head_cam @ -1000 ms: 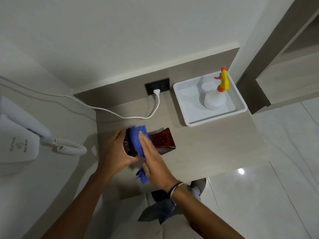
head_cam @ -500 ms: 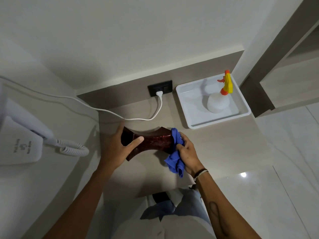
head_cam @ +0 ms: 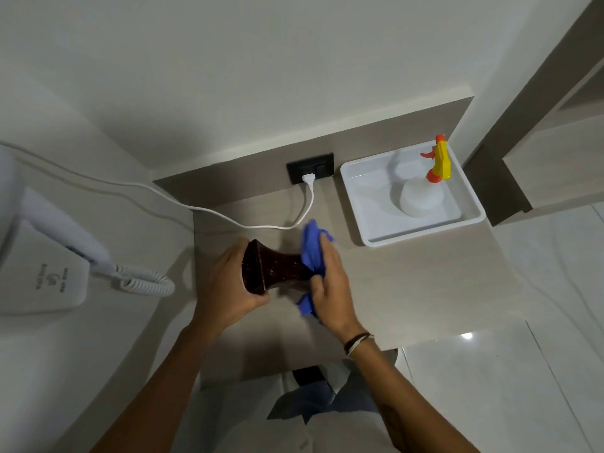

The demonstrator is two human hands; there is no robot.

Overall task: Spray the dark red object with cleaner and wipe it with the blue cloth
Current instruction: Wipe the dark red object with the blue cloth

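Note:
The dark red object [head_cam: 274,271], a glossy flared block, is held on its side above the wooden counter [head_cam: 408,282]. My left hand [head_cam: 228,286] grips its left, wider end. My right hand [head_cam: 330,282] presses the blue cloth [head_cam: 312,253] around its right end, which the cloth hides. A tail of cloth hangs below my right palm. The spray bottle [head_cam: 421,197], white with a yellow and orange trigger head, stands in the white tray [head_cam: 366,210] at the back right, away from both hands.
A white cord [head_cam: 228,220] runs from a black wall socket [head_cam: 310,171] across the back of the counter. A white wall-mounted hair dryer [head_cam: 49,263] with a coiled cord hangs at the left. The counter's front edge lies just below my wrists; tiled floor is at the right.
My left hand has turned the dark red object so its wide end faces me. My right hand has shifted the cloth up and over the object's right end.

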